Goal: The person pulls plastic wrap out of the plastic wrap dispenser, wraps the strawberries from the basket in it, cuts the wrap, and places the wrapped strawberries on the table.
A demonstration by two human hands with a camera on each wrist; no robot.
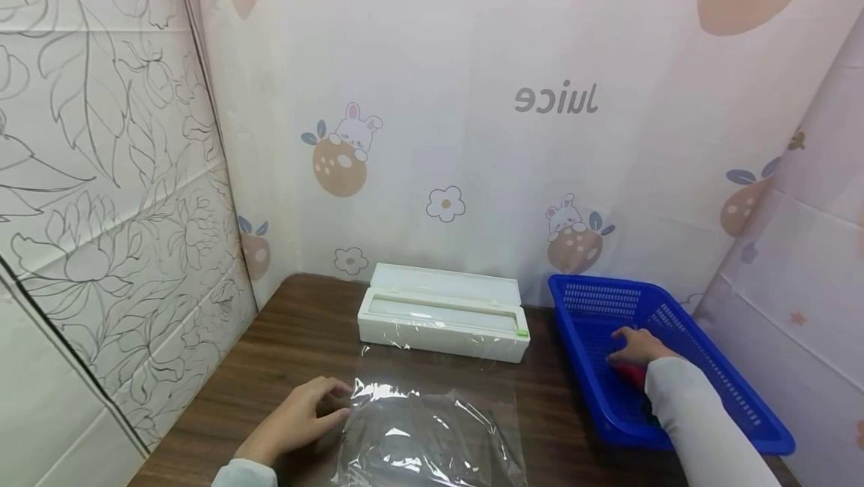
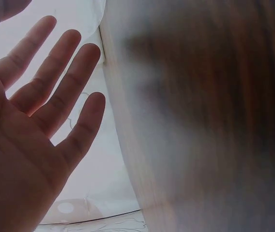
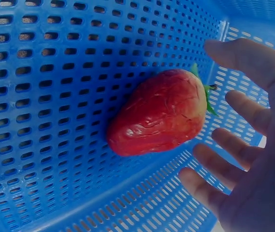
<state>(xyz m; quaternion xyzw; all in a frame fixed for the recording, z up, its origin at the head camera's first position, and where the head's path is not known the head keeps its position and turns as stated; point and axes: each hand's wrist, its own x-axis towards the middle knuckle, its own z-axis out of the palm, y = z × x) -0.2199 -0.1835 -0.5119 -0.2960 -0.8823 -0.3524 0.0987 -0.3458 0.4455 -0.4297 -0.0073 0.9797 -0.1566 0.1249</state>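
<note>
In the right wrist view, a large red strawberry (image 3: 159,113) with green leaves and a dark stem lies on the floor of a blue perforated basket (image 3: 45,101). My right hand (image 3: 249,154) is right beside it, fingers spread and thumb apart, holding nothing. The head view shows that hand inside the basket (image 1: 580,382), my sleeve partly hiding the strawberry (image 1: 630,374). My left hand (image 1: 300,416) is at the left edge of a sheet of clear cling film (image 1: 432,434). In the left wrist view its fingers are spread and the palm holds nothing.
At the back of the dark wood table (image 1: 304,329) stands a white cling film dispenser (image 1: 439,337) with its lid raised and a green slider at its right end. Film stretches from it toward the front. Patterned sheets (image 1: 432,97) close off the back and sides.
</note>
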